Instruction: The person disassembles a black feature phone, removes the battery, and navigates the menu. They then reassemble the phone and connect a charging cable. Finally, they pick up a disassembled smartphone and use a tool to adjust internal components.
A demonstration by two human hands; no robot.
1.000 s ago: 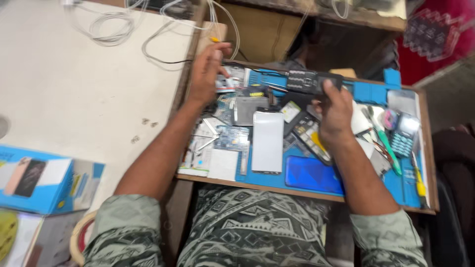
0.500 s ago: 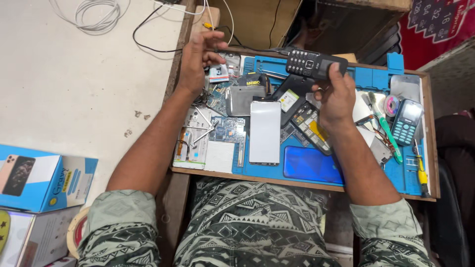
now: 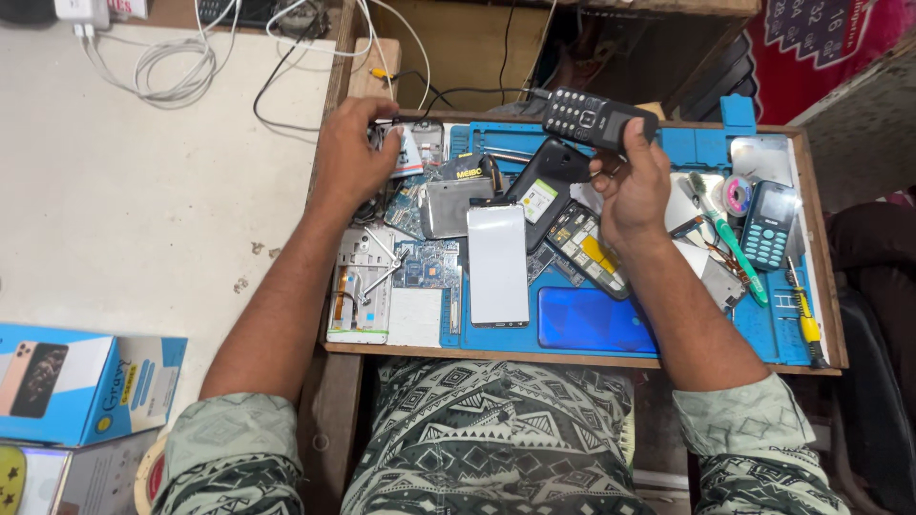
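Seen from above, a wooden-rimmed work tray (image 3: 825, 286) lined with a blue mat sits across the lap of a person in patterned clothes, beside a pale table (image 3: 143, 210).

At the tray's far edge, the right hand (image 3: 632, 186) is closed around the near end of a black keypad phone (image 3: 596, 119), pinching it between thumb and fingers and holding it raised above the clutter with its keys facing up. The right forearm runs up from the lower right, wrist bent slightly inward.

At the tray's far left corner, the left hand (image 3: 351, 157) is curled, palm down, over small loose parts; whether it grips any of them cannot be told. The left arm stretches straight along the tray's left edge.

Inside the tray lie a white phone panel (image 3: 497, 264), a blue phone back (image 3: 593, 321), an opened phone body (image 3: 590, 250), circuit boards, a dark keypad handset (image 3: 766, 225), a green toothbrush (image 3: 727, 236) and a yellow-handled screwdriver (image 3: 804, 313).

On the table, white cables (image 3: 172, 67) coil at the back and a blue phone box (image 3: 86, 386) lies near the front.
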